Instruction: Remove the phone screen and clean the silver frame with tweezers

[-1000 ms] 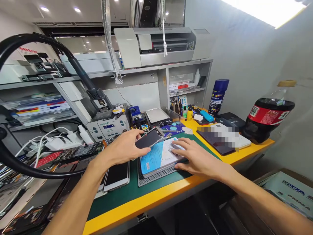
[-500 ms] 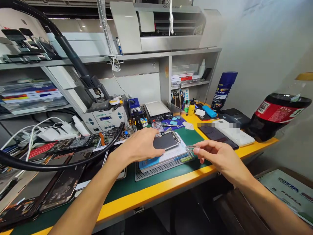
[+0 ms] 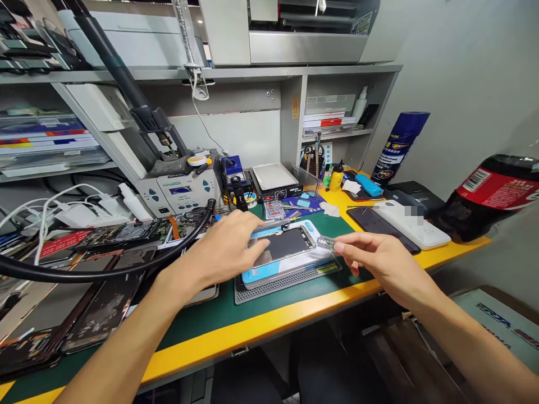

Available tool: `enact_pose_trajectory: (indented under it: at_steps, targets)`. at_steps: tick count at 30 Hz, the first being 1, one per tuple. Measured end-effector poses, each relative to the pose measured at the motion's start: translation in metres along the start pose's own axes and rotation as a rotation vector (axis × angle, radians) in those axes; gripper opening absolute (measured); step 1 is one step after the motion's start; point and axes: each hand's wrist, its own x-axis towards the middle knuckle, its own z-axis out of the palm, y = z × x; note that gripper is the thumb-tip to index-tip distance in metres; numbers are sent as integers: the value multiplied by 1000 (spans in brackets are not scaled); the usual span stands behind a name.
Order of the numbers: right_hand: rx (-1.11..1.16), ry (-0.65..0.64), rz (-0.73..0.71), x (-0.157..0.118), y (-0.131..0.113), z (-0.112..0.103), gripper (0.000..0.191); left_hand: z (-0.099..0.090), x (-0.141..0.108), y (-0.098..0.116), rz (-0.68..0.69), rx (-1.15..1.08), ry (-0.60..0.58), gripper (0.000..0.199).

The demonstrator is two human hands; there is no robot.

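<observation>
Blade sits pinched in the right hand; the left hand, thumb and fingers apart, nears phone screen

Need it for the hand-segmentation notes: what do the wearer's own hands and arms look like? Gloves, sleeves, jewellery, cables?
Left hand and right hand are both bare: no gloves, no rings in view. Left forearm and right forearm show no sleeve, watch, bracelet, cable or marking. Nails too small to judge.
</observation>
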Motion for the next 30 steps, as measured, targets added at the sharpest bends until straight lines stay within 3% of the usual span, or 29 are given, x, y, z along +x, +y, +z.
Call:
enact_pose_trajectory:
  at_steps: [6, 11, 17, 24, 27, 30]
  targets:
    - [-22, -118, 15, 15, -3, 12, 32, 0, -26, -27, -9, -40, 9, 35]
    - [-43, -187, -26, 28, -13, 24, 29, 12, -33, -31, 56, -71, 17, 34]
    - [-39, -175, -11, 32, -12, 17, 28, 13, -27, -29, 107, -131, -9, 31]
    - [-16, -137, -30, 32, -10, 5, 27, 16, -15, -11, 189, -47, 2, 32]
    - [-90, -156, -23, 32, -15, 6, 30, 19, -22, 8, 238, 88, 158, 30]
    - [-114, -205, 19, 34, -22, 13, 30, 38, -39, 42, 346, 153, 283, 29]
